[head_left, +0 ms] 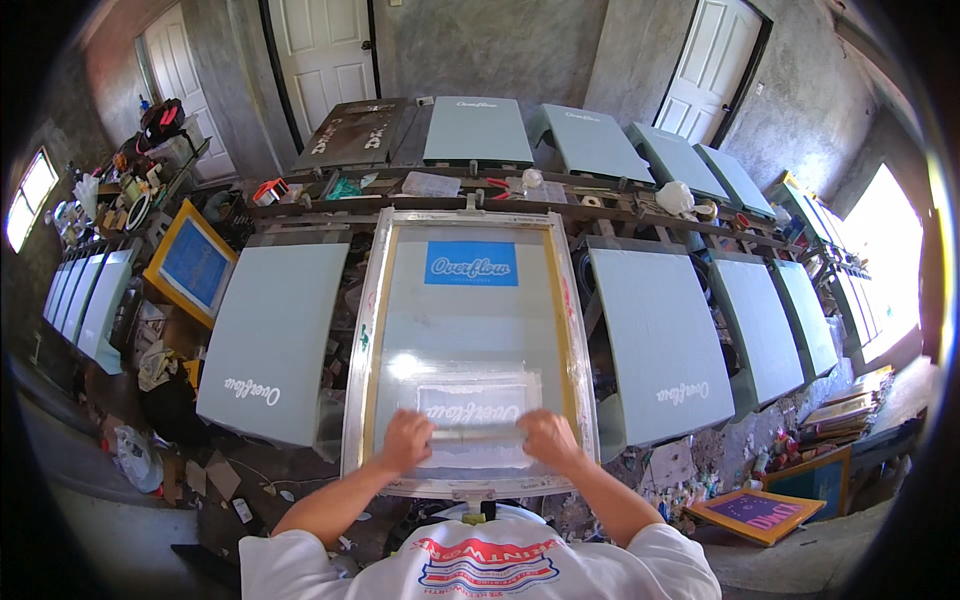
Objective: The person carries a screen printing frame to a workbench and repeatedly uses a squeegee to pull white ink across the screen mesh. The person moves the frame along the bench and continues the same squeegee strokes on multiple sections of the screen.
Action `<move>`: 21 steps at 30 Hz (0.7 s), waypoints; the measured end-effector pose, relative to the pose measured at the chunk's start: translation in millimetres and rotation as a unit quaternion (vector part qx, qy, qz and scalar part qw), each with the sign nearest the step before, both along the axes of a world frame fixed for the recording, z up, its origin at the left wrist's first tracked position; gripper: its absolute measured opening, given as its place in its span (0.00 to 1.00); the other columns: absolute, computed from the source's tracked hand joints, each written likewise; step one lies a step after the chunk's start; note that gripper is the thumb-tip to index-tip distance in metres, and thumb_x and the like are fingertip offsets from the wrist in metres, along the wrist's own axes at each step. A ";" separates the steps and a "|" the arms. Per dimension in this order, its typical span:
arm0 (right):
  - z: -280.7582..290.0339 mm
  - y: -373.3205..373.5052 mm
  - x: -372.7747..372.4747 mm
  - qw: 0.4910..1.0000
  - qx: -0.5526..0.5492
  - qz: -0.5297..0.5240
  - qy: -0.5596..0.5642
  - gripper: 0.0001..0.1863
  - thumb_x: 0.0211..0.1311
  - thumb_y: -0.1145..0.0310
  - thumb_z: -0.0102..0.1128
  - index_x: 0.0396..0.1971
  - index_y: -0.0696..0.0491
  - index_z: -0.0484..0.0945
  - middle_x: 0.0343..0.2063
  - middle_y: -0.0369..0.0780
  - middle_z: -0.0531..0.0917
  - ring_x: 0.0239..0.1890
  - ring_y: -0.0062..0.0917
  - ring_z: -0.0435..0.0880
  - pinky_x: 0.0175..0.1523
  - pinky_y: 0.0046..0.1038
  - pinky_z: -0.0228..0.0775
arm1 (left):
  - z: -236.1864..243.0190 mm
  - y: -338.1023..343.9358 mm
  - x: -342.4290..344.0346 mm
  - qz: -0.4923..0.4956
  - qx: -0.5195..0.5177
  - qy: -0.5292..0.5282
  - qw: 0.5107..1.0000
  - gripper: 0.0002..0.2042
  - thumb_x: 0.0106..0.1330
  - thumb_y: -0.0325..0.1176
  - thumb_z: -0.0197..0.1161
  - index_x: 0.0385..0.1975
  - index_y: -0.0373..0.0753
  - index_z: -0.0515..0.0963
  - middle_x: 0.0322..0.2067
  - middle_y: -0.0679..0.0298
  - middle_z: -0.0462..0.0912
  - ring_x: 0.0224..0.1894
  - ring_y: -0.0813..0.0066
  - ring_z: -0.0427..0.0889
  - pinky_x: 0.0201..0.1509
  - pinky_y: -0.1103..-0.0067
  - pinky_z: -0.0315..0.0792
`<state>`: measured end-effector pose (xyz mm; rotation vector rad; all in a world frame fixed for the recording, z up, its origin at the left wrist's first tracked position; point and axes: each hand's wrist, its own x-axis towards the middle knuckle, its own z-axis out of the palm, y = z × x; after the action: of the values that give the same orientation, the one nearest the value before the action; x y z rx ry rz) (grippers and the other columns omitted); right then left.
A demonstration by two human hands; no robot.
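In front of me lies a screen-printing frame [583, 400] with a pale metal border and yellowish tape along its inner sides. A blue patch with white script lettering [472, 263] shows in the far part of its mesh. White ink [470, 458] covers a rectangle at the near end, over a second lettered design. My left hand [407, 440] and my right hand [549, 438] are closed on the two ends of a squeegee [478, 433], a thin pale bar lying crosswise on the inked mesh. The fingers curl over it, and its blade edge is hard to make out.
Grey-green printed shirt panels on boards stand left [270, 330] and right [660, 330] of the frame, with more behind. A crossbeam [540, 205] holds small tools and bags. Framed screens lean at left [192, 262] and lower right [757, 514].
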<state>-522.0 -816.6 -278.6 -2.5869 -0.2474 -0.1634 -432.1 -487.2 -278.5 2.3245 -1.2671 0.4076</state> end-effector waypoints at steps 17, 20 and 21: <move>5.2 1.6 -16.4 0.998 -0.019 -0.005 0.064 0.15 0.47 0.75 0.64 0.39 0.54 0.86 0.43 0.45 0.88 0.48 0.41 0.87 0.54 0.41 0.81 | 4.1 -1.5 3.6 -0.040 -0.045 -0.027 0.998 0.14 0.37 0.29 0.69 0.28 0.41 0.79 0.27 0.62 0.74 0.32 0.59 0.78 0.40 0.63 0.71; 6.2 -10.7 58.0 1.000 -0.007 -0.016 0.003 0.18 0.48 0.77 0.63 0.43 0.55 0.86 0.47 0.46 0.87 0.51 0.41 0.86 0.57 0.40 0.80 | 7.6 -21.7 56.6 0.011 -0.041 -0.053 0.998 0.14 0.37 0.26 0.70 0.29 0.40 0.79 0.28 0.62 0.75 0.34 0.59 0.78 0.40 0.62 0.69; 3.0 -10.7 71.6 0.999 0.004 -0.018 -0.043 0.19 0.49 0.78 0.62 0.44 0.55 0.86 0.47 0.46 0.87 0.52 0.42 0.85 0.58 0.40 0.79 | 7.4 -23.2 64.6 0.014 -0.047 -0.056 0.997 0.15 0.38 0.26 0.70 0.29 0.40 0.79 0.29 0.62 0.75 0.34 0.59 0.77 0.40 0.62 0.68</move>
<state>-450.4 -827.3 -275.6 -2.5802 -0.2311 -0.2873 -367.5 -510.4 -271.1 2.2698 -1.2392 0.6016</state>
